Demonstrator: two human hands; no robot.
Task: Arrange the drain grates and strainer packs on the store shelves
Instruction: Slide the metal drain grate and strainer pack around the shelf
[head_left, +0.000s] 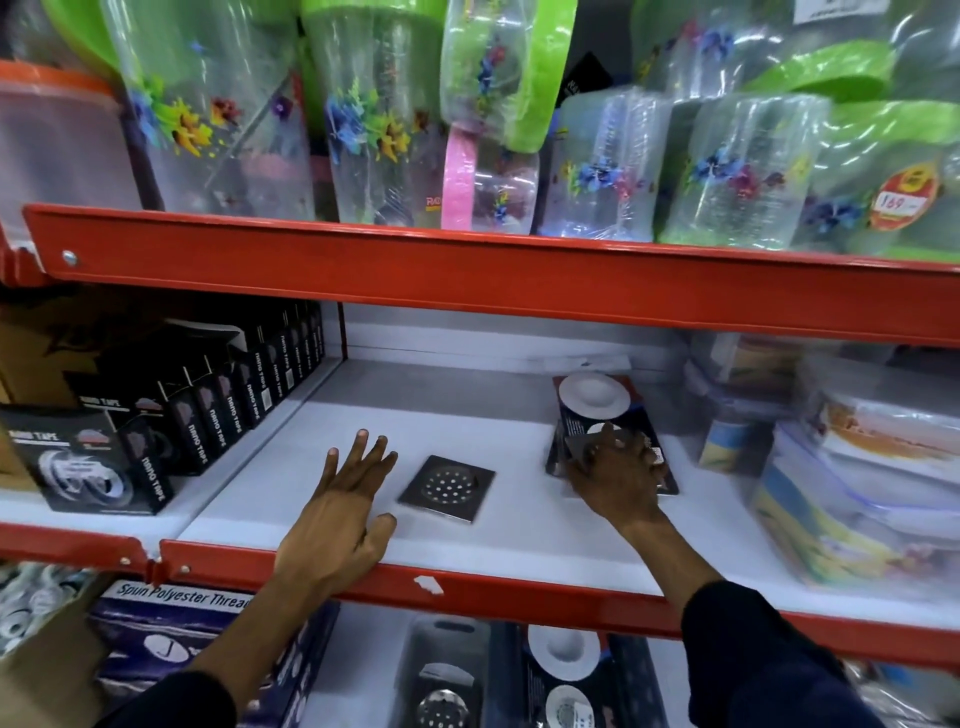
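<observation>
Drain grate (447, 488): flat on the white shelf (519, 540), square, one corner towards the shelf front.
Left hand (345, 499): grip apart, empty, just left of the grate and nearer to it.
Right hand (615, 475): grip clamped on another grate (584, 444), over the strainer pack (597, 405).
Pack axis: front to back.

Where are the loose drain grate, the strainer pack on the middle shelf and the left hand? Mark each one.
drain grate (447, 488): head view, on its perforated round centre.
strainer pack (594, 395): head view, on the white strainer at its top.
left hand (340, 506): head view, on the back of the hand.
</observation>
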